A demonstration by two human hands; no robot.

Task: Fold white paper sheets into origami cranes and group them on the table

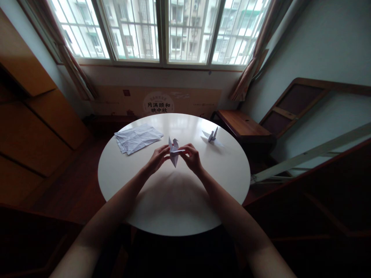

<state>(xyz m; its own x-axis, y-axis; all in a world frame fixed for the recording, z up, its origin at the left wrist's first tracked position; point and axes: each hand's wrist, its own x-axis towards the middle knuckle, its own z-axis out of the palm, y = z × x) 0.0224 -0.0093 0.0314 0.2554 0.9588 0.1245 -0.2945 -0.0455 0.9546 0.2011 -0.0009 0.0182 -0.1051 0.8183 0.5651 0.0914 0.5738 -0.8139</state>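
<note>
A white folded paper crane (174, 151) is held up over the middle of the round table, its head pointing away from me and its tail toward me. My left hand (159, 157) is closed on the crane's left side, thumb and fingers at the wing. From the other side, my right hand (190, 155) pinches the right wing, which sticks out sideways. A second paper crane (211, 135) stands on the table to the right, touched by neither hand. Creased white paper sheets (138, 139) lie in a loose stack to the left.
The white round table (174, 216) has a curved edge all around. Beyond it are a printed cardboard panel (185, 101) and barred windows. A wooden stool (243, 122) stands at the back right, wooden cabinets (26, 127) at the left.
</note>
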